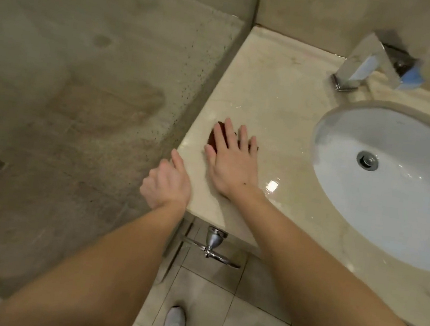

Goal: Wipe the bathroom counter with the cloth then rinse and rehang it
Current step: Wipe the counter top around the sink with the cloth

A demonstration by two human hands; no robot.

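Observation:
A small dark red cloth (214, 136) lies on the beige marble counter (269, 96) near its left edge. My right hand (229, 162) presses flat on the cloth with straight, spread fingers and hides most of it. My left hand (167, 182) sits at the counter's left front corner, thumb on the top edge and fingers curled down over the side. The white oval sink (386, 182) lies to the right, with wet sheen on the counter between it and my right hand.
A square chrome faucet (363, 64) stands behind the sink by the back wall. A spotted glass panel (94, 92) borders the counter's left edge. A chrome rail (211, 247) hangs below the counter front. My shoe (174, 321) is on the tiled floor.

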